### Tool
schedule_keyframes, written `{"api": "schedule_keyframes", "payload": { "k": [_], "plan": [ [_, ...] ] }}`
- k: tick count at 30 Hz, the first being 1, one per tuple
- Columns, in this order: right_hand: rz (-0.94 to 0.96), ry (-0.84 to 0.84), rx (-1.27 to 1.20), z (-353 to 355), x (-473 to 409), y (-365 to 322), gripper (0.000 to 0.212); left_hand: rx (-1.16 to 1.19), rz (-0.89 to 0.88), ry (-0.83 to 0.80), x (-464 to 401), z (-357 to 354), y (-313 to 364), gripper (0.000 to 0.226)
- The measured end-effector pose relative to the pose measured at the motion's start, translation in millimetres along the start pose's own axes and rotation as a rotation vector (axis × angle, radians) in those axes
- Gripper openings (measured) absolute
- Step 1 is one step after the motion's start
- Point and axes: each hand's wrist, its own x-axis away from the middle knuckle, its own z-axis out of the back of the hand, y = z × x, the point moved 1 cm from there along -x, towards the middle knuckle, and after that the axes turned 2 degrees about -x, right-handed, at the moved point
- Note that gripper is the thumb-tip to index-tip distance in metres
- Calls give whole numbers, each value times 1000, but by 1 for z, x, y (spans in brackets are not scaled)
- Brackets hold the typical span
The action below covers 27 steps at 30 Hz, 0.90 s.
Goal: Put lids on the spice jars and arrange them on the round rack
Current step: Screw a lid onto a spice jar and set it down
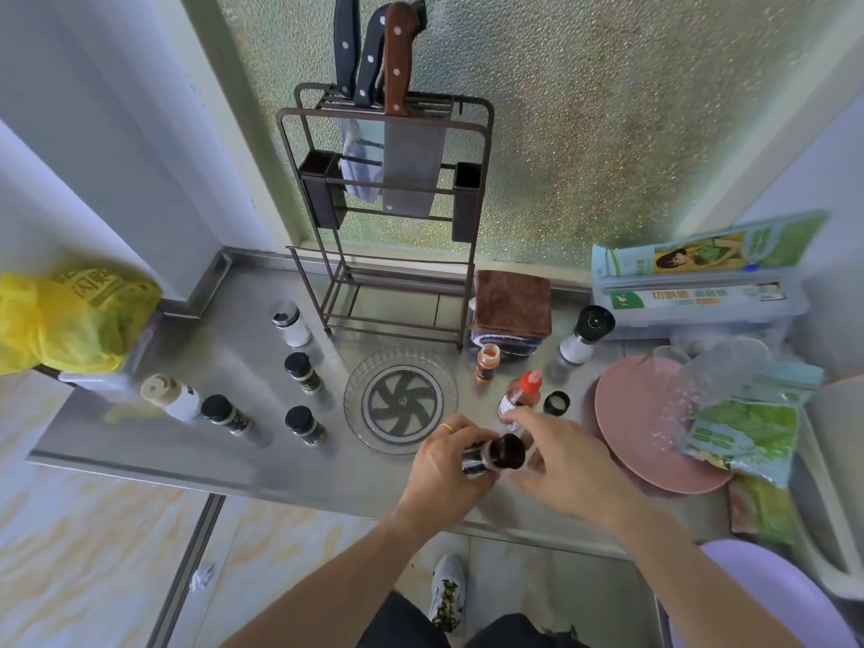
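Observation:
My left hand [444, 465] grips a dark spice jar [477, 460] tilted toward the right, just in front of the round clear rack [360, 413]. A black lid [508, 451] sits on the jar's mouth, and the fingers of my right hand [561, 453] are at that lid. The rack holds no jars. A loose black lid [556, 403] lies right of a red-capped jar [520, 395]. An uncapped orange spice jar [487, 363] stands behind it. Three black-lidded jars [304, 372] [306, 425] [226, 414] stand left of the rack.
A white bottle with a cream cap [170, 397] and a shaker [291, 322] stand at the left, a grinder [584, 334] at the right. A knife rack [388, 217] rises behind, beside a folded brown cloth [512, 304]. A pink plate [640, 427] and bags lie right, a yellow bag [70, 315] left.

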Motion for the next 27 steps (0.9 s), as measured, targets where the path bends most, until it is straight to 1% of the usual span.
{"api": "schedule_keyframes", "payload": {
  "k": [1, 2, 3, 4, 5, 7, 8, 9, 12, 15, 19, 23, 27],
  "plan": [
    [-21, 0, 45, 0, 1, -1, 37, -6, -4, 3, 0, 0, 0, 31],
    [-51, 30, 81, -2, -1, 1, 38, -9, -8, 3, 0, -1, -1, 31],
    [-100, 58, 124, -2, -1, 1, 52, -10, -16, 0, 1, -2, -1, 30],
    [-100, 85, 134, -4, -2, 3, 62, -13, -24, -4, 1, -4, -2, 30],
    [-92, 73, 101, -3, -1, 2, 61, -14, -25, -8, 1, -4, -2, 30],
    [-14, 23, 29, 0, -1, 1, 50, -12, -14, -8, 1, -5, -3, 32],
    [22, 12, 28, 0, -1, 1, 48, -17, -10, -1, 1, -6, -4, 33],
    [16, 10, 35, -1, 0, 1, 44, -25, -9, 7, 0, -6, -4, 33],
    [-46, 114, -58, -12, -3, 1, 37, -44, 18, 16, 1, -12, -8, 31],
    [-91, 153, -86, -38, -7, -6, 37, -70, 52, 19, 2, -22, -18, 32],
    [-133, 190, -130, -69, -19, -8, 38, -175, 115, 7, -1, -36, -36, 37],
    [-171, 178, -151, -84, -33, -2, 38, -169, 178, -5, -10, -49, -45, 29],
    [-195, 169, -177, -98, -37, 2, 35, -198, 171, -40, -12, -60, -55, 25]
  ]
}}
